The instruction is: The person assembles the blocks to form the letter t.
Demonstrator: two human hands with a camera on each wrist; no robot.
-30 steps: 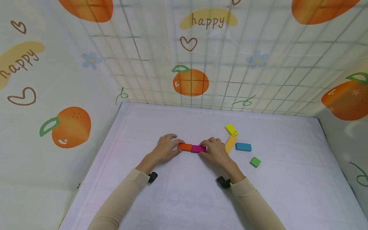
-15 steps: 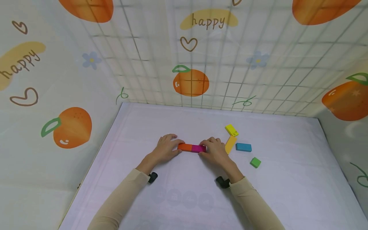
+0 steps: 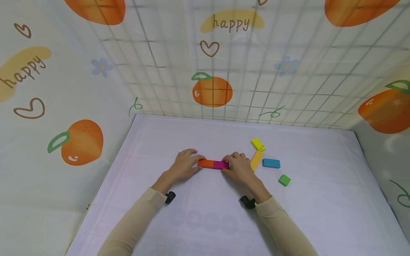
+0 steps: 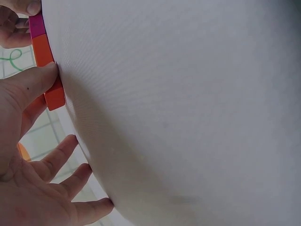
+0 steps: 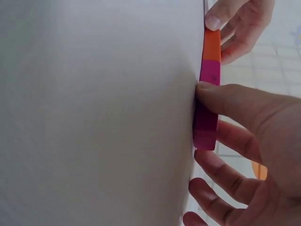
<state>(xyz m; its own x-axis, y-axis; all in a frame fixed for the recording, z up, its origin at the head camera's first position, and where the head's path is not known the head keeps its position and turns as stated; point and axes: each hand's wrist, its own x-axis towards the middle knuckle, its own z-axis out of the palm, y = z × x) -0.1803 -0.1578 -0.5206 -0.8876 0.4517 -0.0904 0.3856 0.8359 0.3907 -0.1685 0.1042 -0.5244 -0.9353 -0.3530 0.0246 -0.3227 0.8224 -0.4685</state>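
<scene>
An orange block [image 3: 206, 164] and a magenta block [image 3: 219, 165] lie end to end on the white table, their short ends meeting in one straight row. My left hand [image 3: 184, 165] pinches the orange block near its outer end between thumb and index finger; in the left wrist view the other fingers spread with their tips at the table. The magenta block is pinched the same way by my right hand [image 3: 239, 167]. In the right wrist view the thumb [image 5: 230, 100] crosses the near side of the magenta block, and the index finger is partly hidden behind it.
Right of my right hand lie a yellow block [image 3: 257, 144], a yellow-orange block [image 3: 256, 160], a blue block [image 3: 271, 163] and a green block [image 3: 284, 180]. The yellow-orange one is partly hidden by the hand. Printed cloth walls [image 3: 166, 89] rise behind and beside the white table [image 3: 205, 206].
The slight step between the orange and magenta blocks has gone, and they now line up straight. Both hands keep their hold and have hardly moved.
</scene>
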